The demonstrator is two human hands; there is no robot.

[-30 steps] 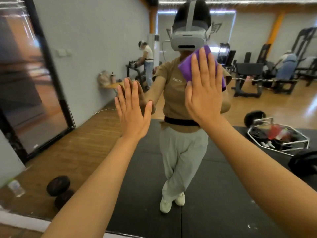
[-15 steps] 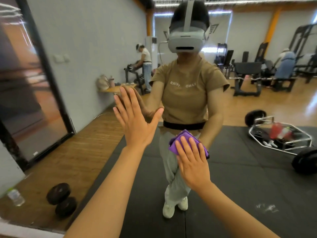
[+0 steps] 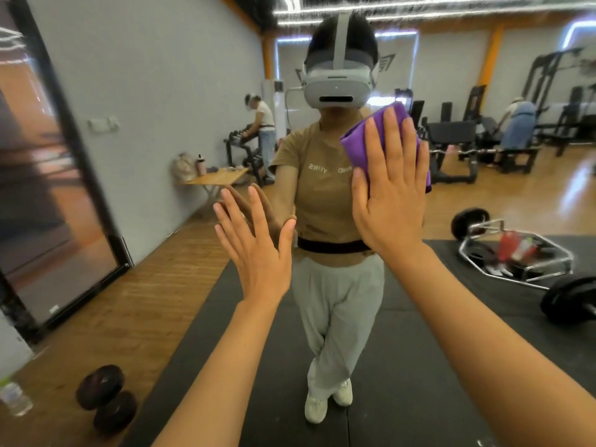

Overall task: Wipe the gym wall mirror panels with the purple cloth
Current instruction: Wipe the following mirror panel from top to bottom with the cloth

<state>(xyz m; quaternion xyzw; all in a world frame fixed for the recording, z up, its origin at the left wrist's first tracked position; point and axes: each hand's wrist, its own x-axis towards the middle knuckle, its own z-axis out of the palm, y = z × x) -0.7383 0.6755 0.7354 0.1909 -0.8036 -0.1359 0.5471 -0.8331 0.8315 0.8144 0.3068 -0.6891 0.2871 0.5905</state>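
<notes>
The wall mirror (image 3: 161, 91) fills the view and reflects the gym and a person in a headset. My right hand (image 3: 392, 188) lies flat with straight fingers on the purple cloth (image 3: 358, 146), pressing it against the glass at chest height, right of centre. The cloth's edges show above and to the left of my fingers. My left hand (image 3: 254, 250) is spread flat on the mirror lower down, left of centre, touching its own reflection and holding nothing.
A black-framed panel (image 3: 74, 175) stands at the left. Reflected in the glass are a dumbbell (image 3: 106, 398) and a water bottle (image 3: 14, 400) at lower left, a hex bar with plates (image 3: 516, 256) on the right, black mats, weight benches and other people.
My right hand has swept the cloth down to waist height and back up to chest height. My left hand has stayed flat on the glass in nearly the same spot.
</notes>
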